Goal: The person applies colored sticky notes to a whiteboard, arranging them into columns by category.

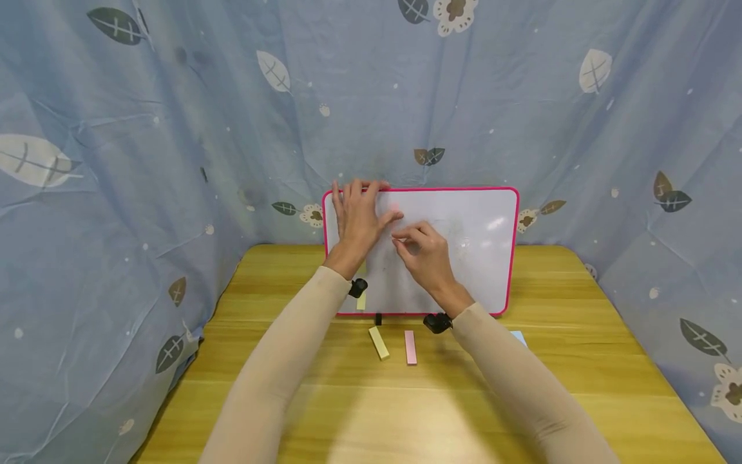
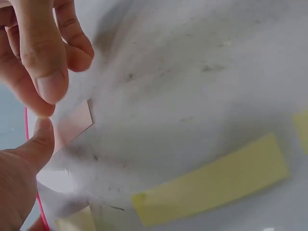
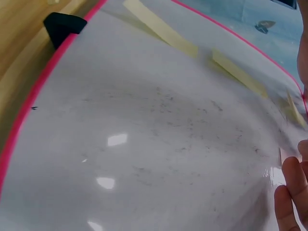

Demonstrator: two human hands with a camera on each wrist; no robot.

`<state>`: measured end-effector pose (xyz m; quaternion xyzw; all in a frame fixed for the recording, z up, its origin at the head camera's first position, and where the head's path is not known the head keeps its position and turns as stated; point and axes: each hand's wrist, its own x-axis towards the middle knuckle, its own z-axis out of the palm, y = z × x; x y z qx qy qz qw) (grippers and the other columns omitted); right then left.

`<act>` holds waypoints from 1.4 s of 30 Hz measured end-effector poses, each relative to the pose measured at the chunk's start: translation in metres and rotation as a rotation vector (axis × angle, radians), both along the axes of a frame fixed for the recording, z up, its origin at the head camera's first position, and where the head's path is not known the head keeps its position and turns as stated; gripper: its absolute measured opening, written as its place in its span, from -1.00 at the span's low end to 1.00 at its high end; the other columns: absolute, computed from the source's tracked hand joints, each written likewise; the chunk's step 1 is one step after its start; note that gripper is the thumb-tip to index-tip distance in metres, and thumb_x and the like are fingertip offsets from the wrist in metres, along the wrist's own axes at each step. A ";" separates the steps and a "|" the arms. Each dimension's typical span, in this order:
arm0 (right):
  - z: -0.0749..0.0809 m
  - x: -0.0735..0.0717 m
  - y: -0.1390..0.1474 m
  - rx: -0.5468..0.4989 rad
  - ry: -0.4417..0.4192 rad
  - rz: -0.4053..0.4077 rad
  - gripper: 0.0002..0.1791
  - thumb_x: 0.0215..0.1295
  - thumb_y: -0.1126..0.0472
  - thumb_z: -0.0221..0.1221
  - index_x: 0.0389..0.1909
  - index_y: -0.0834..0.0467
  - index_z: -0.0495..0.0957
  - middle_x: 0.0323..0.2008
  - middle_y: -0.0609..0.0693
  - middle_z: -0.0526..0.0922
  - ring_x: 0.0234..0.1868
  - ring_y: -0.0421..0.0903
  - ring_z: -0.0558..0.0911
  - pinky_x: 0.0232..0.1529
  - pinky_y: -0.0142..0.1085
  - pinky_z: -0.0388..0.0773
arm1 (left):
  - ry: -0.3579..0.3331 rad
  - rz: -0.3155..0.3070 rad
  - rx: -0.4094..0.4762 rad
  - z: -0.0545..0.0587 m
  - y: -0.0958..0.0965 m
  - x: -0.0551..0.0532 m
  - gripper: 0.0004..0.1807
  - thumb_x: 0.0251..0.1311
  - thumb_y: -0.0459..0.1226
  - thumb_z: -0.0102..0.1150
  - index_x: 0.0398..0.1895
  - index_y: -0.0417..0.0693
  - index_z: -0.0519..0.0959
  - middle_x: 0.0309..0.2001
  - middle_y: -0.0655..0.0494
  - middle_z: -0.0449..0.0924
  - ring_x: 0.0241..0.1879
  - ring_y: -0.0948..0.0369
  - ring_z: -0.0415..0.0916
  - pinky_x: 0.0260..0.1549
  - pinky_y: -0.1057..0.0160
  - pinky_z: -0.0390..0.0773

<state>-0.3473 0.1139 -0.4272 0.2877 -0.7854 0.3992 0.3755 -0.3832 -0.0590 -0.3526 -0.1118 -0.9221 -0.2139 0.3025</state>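
A whiteboard [image 1: 481, 258] with a pink rim stands upright on the table. My left hand [image 1: 359, 219] rests at its upper left, fingers at the top edge and thumb spread out. Just right of it and lower, my right hand [image 1: 426, 258] has its thumb and forefinger drawn close together, with nothing visible between them. In the left wrist view a pink sticky strip [image 2: 74, 125] lies on the board beside the left thumb, its far end hidden. Yellow sticky strips [image 2: 211, 180] run down the board's left side; the left arm hides part of them in the head view.
In front of the board lie a yellow sticky-note pad [image 1: 379, 343] and a pink sticky-note pad [image 1: 410, 348]. A blue pad [image 1: 519, 338] shows partly behind the right sleeve. A black foot [image 1: 379, 319] sits at the board's lower edge. Patterned curtains [image 1: 371, 96] surround the table.
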 end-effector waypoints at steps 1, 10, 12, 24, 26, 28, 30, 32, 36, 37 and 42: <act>-0.001 0.002 0.001 0.000 -0.001 0.001 -0.86 0.46 0.40 0.55 -0.03 0.25 0.91 -0.11 0.21 0.80 -0.22 0.14 0.89 -0.08 -0.01 0.93 | 0.005 -0.009 -0.004 -0.001 -0.001 0.002 -0.25 0.31 0.19 0.69 0.51 0.24 0.69 0.47 -0.02 0.60 0.59 -0.08 0.47 0.90 -0.44 -0.22; -0.013 0.024 0.016 0.032 -0.036 0.038 -0.88 0.46 0.37 0.56 -0.05 0.22 0.90 -0.10 0.14 0.83 -0.13 0.09 0.87 -0.01 0.04 0.91 | 0.138 -0.139 -0.066 -0.015 -0.012 0.024 -0.23 0.40 0.06 0.68 0.63 0.21 0.64 0.68 -0.07 0.47 0.73 -0.13 0.38 0.87 -0.48 -0.04; -0.016 0.030 0.020 0.055 -0.052 0.053 -0.87 0.46 0.36 0.57 -0.04 0.21 0.91 -0.08 0.13 0.84 -0.07 0.10 0.87 0.02 0.08 0.89 | 0.153 -0.173 -0.080 -0.019 -0.015 0.031 -0.26 0.43 0.04 0.66 0.62 0.21 0.64 0.68 -0.07 0.48 0.72 -0.13 0.39 0.87 -0.46 0.01; -0.041 0.064 0.052 0.241 -0.165 0.151 -0.67 0.41 0.29 0.63 0.14 0.23 0.87 0.15 0.13 0.85 0.22 0.20 0.84 0.21 0.19 0.84 | 0.172 -0.424 -0.130 -0.055 -0.028 0.075 -0.44 0.46 -0.07 0.66 0.44 0.05 0.75 0.44 -0.07 0.72 0.49 -0.10 0.66 0.69 -0.40 0.46; -0.046 0.070 0.057 0.275 -0.196 0.160 -0.64 0.41 0.25 0.63 0.16 0.23 0.87 0.18 0.14 0.85 0.25 0.20 0.83 0.26 0.20 0.83 | 0.157 -0.464 -0.143 -0.062 -0.029 0.081 -0.46 0.47 -0.07 0.65 0.43 0.04 0.76 0.42 -0.07 0.74 0.47 -0.09 0.68 0.63 -0.35 0.56; -0.051 0.074 0.061 0.311 -0.219 0.171 -0.63 0.41 0.23 0.64 0.18 0.22 0.86 0.21 0.15 0.84 0.27 0.20 0.82 0.29 0.21 0.82 | 0.125 -0.499 -0.152 -0.070 -0.030 0.087 -0.47 0.48 -0.07 0.65 0.42 0.04 0.76 0.40 -0.05 0.74 0.45 -0.07 0.69 0.57 -0.29 0.62; -0.057 0.078 0.065 0.347 -0.233 0.179 -0.62 0.41 0.22 0.64 0.18 0.20 0.86 0.22 0.15 0.84 0.28 0.19 0.82 0.30 0.20 0.81 | 0.094 -0.527 -0.165 -0.077 -0.030 0.092 -0.49 0.49 -0.07 0.63 0.41 0.04 0.77 0.39 -0.05 0.75 0.42 -0.06 0.71 0.51 -0.25 0.68; -0.061 0.081 0.067 0.374 -0.238 0.193 -0.62 0.40 0.24 0.65 0.18 0.21 0.86 0.23 0.18 0.84 0.27 0.19 0.82 0.29 0.20 0.81 | 0.063 -0.555 -0.180 -0.084 -0.031 0.097 -0.50 0.50 -0.09 0.62 0.41 0.03 0.77 0.38 -0.04 0.75 0.40 -0.05 0.73 0.46 -0.21 0.72; -0.067 0.088 0.070 0.409 -0.252 0.206 -0.59 0.37 0.22 0.67 0.18 0.19 0.87 0.23 0.20 0.84 0.25 0.19 0.82 0.23 0.17 0.82 | 0.008 -0.611 -0.213 -0.099 -0.033 0.105 -0.50 0.54 -0.10 0.59 0.44 0.01 0.75 0.37 -0.02 0.75 0.36 -0.02 0.75 0.41 -0.09 0.76; -0.068 0.090 0.070 0.418 -0.257 0.207 -0.58 0.36 0.21 0.68 0.19 0.18 0.87 0.23 0.20 0.84 0.25 0.19 0.81 0.23 0.16 0.81 | -0.015 -0.624 -0.220 -0.102 -0.033 0.107 -0.50 0.55 -0.10 0.58 0.44 0.00 0.75 0.37 -0.02 0.75 0.35 -0.01 0.75 0.40 -0.06 0.77; -0.075 0.098 0.075 0.466 -0.316 0.213 -0.54 0.39 0.15 0.67 0.25 0.16 0.86 0.26 0.09 0.83 0.27 0.14 0.80 0.25 0.15 0.80 | -0.215 -0.676 -0.272 -0.116 -0.032 0.115 -0.55 0.58 -0.08 0.54 0.41 0.01 0.78 0.27 0.06 0.77 0.27 0.07 0.75 0.33 0.07 0.79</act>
